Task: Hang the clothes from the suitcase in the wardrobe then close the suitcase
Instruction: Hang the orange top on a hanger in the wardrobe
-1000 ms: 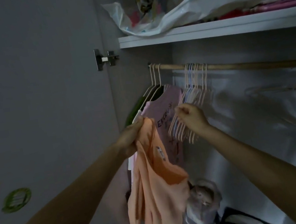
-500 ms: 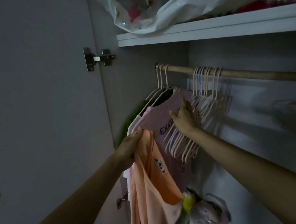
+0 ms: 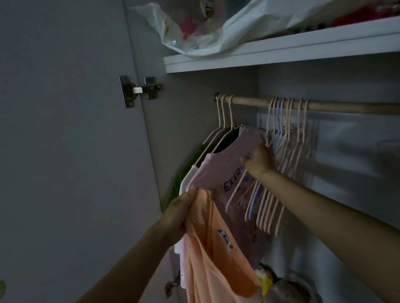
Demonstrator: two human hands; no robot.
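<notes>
Orange top [image 3: 211, 262]: gripped in left hand [image 3: 180, 214] beside hung pink shirt [image 3: 225, 171], not yet hung; spare hangers [image 3: 283, 154] are grasped by right hand [image 3: 259, 159]; suitcase unseen.

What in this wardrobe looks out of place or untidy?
The white plastic bag on the top shelf sags past the shelf's front edge. The empty hangers hang bunched and tilted on the rail.
</notes>
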